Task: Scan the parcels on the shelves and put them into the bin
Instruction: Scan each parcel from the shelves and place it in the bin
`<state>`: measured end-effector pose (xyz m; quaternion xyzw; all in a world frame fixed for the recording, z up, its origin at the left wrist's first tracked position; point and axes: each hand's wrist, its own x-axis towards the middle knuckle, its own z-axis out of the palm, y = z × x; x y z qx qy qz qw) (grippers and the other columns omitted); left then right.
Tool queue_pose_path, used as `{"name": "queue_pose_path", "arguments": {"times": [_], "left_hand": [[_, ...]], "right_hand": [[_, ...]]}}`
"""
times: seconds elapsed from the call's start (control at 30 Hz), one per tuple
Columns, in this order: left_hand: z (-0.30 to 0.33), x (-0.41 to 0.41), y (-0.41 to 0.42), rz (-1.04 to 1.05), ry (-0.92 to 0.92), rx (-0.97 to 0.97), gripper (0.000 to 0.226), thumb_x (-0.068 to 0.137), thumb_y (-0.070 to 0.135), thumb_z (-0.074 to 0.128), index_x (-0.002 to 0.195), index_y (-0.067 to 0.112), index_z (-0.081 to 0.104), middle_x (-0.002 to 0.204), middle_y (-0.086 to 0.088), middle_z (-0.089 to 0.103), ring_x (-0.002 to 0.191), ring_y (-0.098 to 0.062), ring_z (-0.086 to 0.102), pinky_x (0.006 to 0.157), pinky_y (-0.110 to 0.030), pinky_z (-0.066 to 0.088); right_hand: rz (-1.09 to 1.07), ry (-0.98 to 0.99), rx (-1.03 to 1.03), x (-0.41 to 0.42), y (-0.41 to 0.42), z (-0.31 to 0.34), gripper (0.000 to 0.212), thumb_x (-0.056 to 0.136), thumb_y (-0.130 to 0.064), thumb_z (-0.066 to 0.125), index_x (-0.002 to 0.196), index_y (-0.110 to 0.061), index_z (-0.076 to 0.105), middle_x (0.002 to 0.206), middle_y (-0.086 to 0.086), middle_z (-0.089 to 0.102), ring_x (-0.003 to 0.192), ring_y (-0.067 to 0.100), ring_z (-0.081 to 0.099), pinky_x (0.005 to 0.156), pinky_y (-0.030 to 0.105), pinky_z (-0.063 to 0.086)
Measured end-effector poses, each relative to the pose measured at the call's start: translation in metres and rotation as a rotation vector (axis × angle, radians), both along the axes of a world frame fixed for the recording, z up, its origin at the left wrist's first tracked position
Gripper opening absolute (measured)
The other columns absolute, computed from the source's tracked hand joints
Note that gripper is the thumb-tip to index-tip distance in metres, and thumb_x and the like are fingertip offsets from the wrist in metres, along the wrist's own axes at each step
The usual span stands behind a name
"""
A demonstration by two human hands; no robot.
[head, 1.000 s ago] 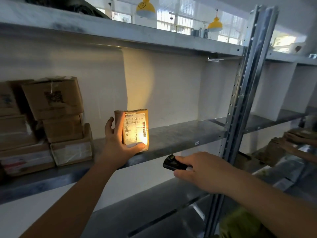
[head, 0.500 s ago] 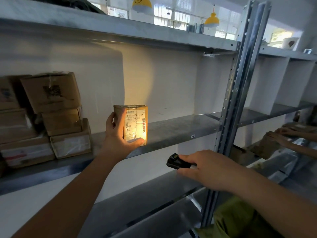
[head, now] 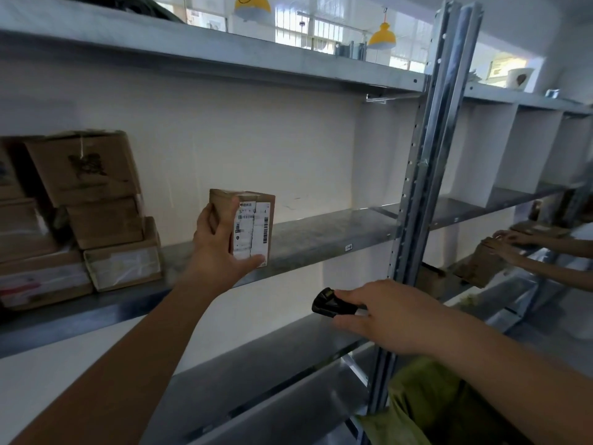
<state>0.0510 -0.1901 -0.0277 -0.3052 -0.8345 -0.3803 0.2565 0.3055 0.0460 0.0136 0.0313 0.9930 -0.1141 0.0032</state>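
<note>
A parcel storeroom or small sorting depot. Galvanised steel shelving [head: 308,232] with a perforated, slotted upright [head: 426,175] runs along a white wall, divided at right by white partition panels [head: 526,155]. Stacked cardboard parcels [head: 96,207], some taped and bearing labels, occupy the left of the middle shelf. One small carton [head: 253,229] carries a printed shipping label with barcode [head: 265,230], and a black handheld barcode scanner [head: 330,303] is in use. At far right, another person's hands [head: 510,242] rest on further cartons. Beyond the top shelf, yellow pendant lamps [head: 382,35] hang before barred windows [head: 308,30].
</note>
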Motion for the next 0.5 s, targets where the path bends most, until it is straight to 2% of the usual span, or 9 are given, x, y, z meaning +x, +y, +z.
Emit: {"name": "queue_pose_path", "arguments": {"times": [0.17, 0.23, 0.3, 0.4, 0.5], "left_hand": [[0.002, 0.006, 0.001, 0.018, 0.017, -0.023, 0.140, 0.065, 0.048, 0.097, 0.158, 0.062, -0.006, 0.168, 0.008, 0.002, 0.153, -0.037, 0.025, 0.118, -0.054, 0.035], [0.004, 0.008, 0.001, 0.020, 0.000, -0.018, 0.138, 0.066, 0.049, 0.096, 0.156, 0.066, -0.007, 0.169, 0.007, 0.001, 0.154, -0.037, 0.024, 0.120, -0.055, 0.035], [0.006, 0.012, 0.002, 0.008, -0.022, 0.015, 0.137, 0.066, 0.047, 0.097, 0.149, 0.074, -0.009, 0.170, 0.005, 0.000, 0.154, -0.035, 0.024, 0.122, -0.055, 0.034], [0.009, 0.026, 0.008, -0.074, -0.103, 0.098, 0.139, 0.067, 0.043, 0.098, 0.141, 0.080, -0.014, 0.171, 0.008, -0.005, 0.155, -0.031, 0.025, 0.124, -0.050, 0.029], [0.008, 0.048, 0.021, -0.164, -0.115, 0.109, 0.139, 0.067, 0.048, 0.096, 0.146, 0.076, -0.014, 0.172, 0.011, -0.008, 0.154, -0.018, 0.020, 0.122, -0.046, 0.022]], "right_hand": [[-0.016, -0.015, -0.016, 0.004, 0.004, -0.006, 0.066, 0.095, -0.074, 0.047, 0.154, -0.046, 0.039, 0.110, -0.017, 0.064, 0.084, 0.000, 0.060, 0.075, 0.023, 0.052], [-0.021, -0.014, -0.025, 0.006, 0.006, -0.008, 0.066, 0.095, -0.074, 0.047, 0.155, -0.047, 0.038, 0.112, -0.016, 0.064, 0.085, 0.000, 0.059, 0.073, 0.022, 0.051], [-0.029, -0.001, -0.042, 0.008, 0.008, -0.009, 0.068, 0.094, -0.076, 0.046, 0.156, -0.047, 0.036, 0.120, -0.015, 0.063, 0.090, 0.001, 0.059, 0.075, 0.022, 0.050], [-0.057, 0.037, -0.065, 0.009, 0.010, -0.011, 0.071, 0.093, -0.078, 0.045, 0.156, -0.048, 0.033, 0.136, -0.014, 0.058, 0.104, 0.003, 0.056, 0.087, 0.025, 0.051], [-0.082, 0.084, -0.101, 0.009, 0.014, -0.012, 0.070, 0.092, -0.079, 0.047, 0.155, -0.050, 0.034, 0.128, -0.020, 0.058, 0.095, -0.004, 0.056, 0.076, 0.020, 0.047]]}}
